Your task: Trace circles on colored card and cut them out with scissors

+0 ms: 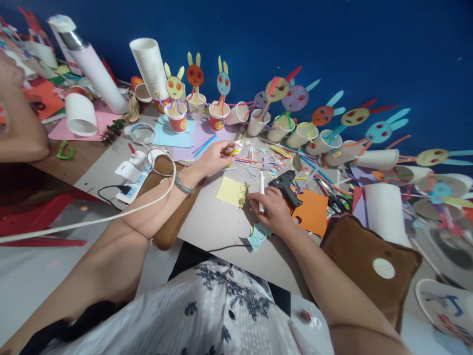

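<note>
White top [201,315] with dark floral embroidery [254,306], grey-green bangle [184,186].

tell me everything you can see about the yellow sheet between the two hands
The yellow sheet is a small, roughly four-sided piece, apparently paper, lying flat on the grey table between the left hand and the right hand. Dark round outlines are drawn along its edge on the right hand's side; the rest looks plain. I can't tell whether the right hand touches that edge.
</note>
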Demonstrator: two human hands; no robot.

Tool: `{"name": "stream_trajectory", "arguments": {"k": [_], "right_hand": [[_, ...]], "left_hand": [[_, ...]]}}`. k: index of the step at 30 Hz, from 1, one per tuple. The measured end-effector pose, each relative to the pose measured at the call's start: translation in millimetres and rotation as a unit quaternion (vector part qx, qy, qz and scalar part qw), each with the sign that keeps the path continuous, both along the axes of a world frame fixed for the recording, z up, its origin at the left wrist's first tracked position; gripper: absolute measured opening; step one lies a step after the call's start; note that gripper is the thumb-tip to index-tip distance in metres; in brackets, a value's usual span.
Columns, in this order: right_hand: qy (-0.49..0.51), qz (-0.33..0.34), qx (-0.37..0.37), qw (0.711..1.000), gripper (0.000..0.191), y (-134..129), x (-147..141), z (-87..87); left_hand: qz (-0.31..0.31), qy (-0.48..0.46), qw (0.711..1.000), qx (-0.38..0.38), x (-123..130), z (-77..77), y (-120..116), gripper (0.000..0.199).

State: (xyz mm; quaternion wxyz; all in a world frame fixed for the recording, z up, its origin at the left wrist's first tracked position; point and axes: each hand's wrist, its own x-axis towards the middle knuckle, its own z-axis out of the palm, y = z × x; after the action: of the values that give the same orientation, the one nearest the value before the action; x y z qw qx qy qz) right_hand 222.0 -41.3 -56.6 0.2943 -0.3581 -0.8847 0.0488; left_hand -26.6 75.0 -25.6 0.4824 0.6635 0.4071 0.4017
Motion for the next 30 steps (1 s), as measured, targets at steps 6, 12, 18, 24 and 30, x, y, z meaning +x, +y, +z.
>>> {"name": "stream_trajectory", "arguments": {"k": [6,12,18,24,30], "right_hand": [[0.027,-0.035,-0.012,0.999,0.027,-2.2,-3.2,3.6],[0.000,-0.063,0.027,0.998,0.017,-3.2,-8.9,13.5],[-0.019,-0.071,0.068,0.995,0.016,1.1,-6.0,23.8],[-0.073,-0.079,0.075,0.991,0.010,-5.3,7.3,35.0],[-0.125,-0.070,0.058,0.988,0.013,-25.0,24.5,41.4]], "left_hand": [[-0.028,0.045,0.997,-0.057,4.9,9.5,-12.9,0.033],[-0.028,0.066,0.997,-0.031,16.9,-1.6,-14.3,0.019],[-0.108,-0.015,0.989,-0.103,21.3,-4.9,-16.1,0.009],[-0.075,0.146,0.984,0.066,9.1,1.6,-15.8,0.013],[-0.057,0.279,0.952,0.108,7.2,2.8,-16.6,0.016]]}}
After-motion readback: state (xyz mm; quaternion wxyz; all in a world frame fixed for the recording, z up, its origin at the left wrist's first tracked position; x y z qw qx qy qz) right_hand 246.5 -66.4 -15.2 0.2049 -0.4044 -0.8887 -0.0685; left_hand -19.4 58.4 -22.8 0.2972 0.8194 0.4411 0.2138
